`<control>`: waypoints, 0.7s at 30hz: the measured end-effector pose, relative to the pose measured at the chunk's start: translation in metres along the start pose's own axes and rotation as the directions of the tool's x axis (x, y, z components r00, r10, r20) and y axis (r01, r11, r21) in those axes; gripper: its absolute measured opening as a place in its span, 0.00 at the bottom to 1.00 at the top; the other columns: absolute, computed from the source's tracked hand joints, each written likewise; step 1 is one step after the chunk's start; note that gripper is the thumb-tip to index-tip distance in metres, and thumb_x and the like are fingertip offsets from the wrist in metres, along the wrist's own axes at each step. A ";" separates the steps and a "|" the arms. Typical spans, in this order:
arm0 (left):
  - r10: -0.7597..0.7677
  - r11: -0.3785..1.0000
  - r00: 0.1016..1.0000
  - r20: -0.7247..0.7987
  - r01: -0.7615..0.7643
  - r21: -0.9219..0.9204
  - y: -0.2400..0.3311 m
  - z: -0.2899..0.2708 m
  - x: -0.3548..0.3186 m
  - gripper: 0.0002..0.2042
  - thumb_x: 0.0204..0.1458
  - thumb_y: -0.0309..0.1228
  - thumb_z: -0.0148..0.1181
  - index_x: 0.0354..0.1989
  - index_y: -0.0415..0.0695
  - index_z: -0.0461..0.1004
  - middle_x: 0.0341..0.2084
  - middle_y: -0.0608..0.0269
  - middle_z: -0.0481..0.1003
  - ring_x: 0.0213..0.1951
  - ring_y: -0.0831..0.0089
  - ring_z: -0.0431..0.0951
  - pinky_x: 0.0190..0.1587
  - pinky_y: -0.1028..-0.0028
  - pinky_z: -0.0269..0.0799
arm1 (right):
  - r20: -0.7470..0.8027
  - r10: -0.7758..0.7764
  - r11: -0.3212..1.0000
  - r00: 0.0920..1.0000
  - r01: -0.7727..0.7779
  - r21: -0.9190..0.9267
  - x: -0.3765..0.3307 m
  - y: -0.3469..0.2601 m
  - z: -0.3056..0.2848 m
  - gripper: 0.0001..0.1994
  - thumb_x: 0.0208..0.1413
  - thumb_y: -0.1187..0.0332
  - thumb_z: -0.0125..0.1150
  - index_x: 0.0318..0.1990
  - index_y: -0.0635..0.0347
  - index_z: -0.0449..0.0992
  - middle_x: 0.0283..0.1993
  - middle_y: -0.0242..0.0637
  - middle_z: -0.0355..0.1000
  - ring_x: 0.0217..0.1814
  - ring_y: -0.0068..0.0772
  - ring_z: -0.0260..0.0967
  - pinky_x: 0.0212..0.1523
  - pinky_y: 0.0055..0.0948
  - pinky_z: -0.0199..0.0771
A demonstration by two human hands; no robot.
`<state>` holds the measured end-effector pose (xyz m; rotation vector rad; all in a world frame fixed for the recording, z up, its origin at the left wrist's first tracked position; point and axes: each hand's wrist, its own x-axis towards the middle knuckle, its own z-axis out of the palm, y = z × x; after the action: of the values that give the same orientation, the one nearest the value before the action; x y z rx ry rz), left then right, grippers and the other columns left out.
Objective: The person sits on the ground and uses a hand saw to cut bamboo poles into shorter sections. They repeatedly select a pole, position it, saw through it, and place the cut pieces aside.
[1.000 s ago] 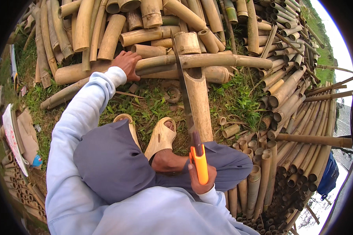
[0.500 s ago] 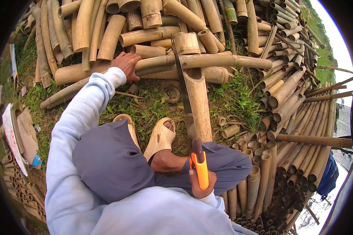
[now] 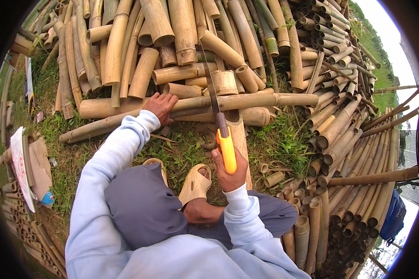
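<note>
My right hand is closed round the orange handle of a hand saw. The saw's long dark blade points away from me and crosses a bamboo pole that lies left to right. My left hand grips that pole to the left of the blade, its fingers bent over the top. Under the blade the pole rests on an upright-leaning bamboo piece, which slants toward my right leg. Just behind the pole stands a short, thick bamboo section.
A heap of cut bamboo lengths fills the far side. More bamboo stacks rise along the right. My sandalled feet stand on grass. A cardboard sheet lies at the left; a blue bag hangs at the far right.
My right hand has pushed the saw forward, away from my body, so its handle is now close to the pole. My left hand keeps its grip. The view has shifted slightly.
</note>
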<state>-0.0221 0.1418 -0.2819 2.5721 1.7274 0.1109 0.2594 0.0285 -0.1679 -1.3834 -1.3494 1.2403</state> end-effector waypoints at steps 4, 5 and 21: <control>-0.008 1.000 1.000 -0.015 0.008 -0.018 -0.007 0.002 0.003 0.33 0.31 0.42 0.81 0.46 0.47 0.68 0.40 0.59 0.78 0.46 0.60 0.79 0.52 0.64 0.68 | 0.011 0.034 0.999 0.999 -0.034 0.013 -0.011 0.009 -0.007 0.09 0.64 0.70 0.67 0.40 0.68 0.75 0.26 0.27 0.70 0.27 0.15 0.68 0.26 0.22 0.76; -0.022 1.000 1.000 0.007 0.023 -0.015 -0.002 0.006 -0.003 0.33 0.31 0.42 0.80 0.46 0.47 0.68 0.40 0.59 0.78 0.47 0.60 0.79 0.53 0.64 0.68 | -0.018 0.028 0.997 0.999 -0.029 -0.078 -0.033 0.019 -0.017 0.08 0.63 0.71 0.67 0.38 0.67 0.76 0.24 0.27 0.68 0.26 0.16 0.66 0.27 0.24 0.70; -0.047 0.997 0.996 0.079 0.052 -0.060 0.004 0.001 -0.008 0.34 0.33 0.40 0.79 0.50 0.47 0.69 0.45 0.55 0.80 0.49 0.59 0.79 0.56 0.63 0.67 | 0.008 0.004 0.992 1.000 -0.003 -0.130 -0.032 0.027 -0.014 0.06 0.62 0.72 0.65 0.39 0.67 0.79 0.27 0.41 0.76 0.27 0.28 0.74 0.29 0.30 0.72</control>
<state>-0.0215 0.1334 -0.2833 2.4538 1.7308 0.0615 0.2801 -0.0045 -0.1886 -1.4721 -1.4554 1.1788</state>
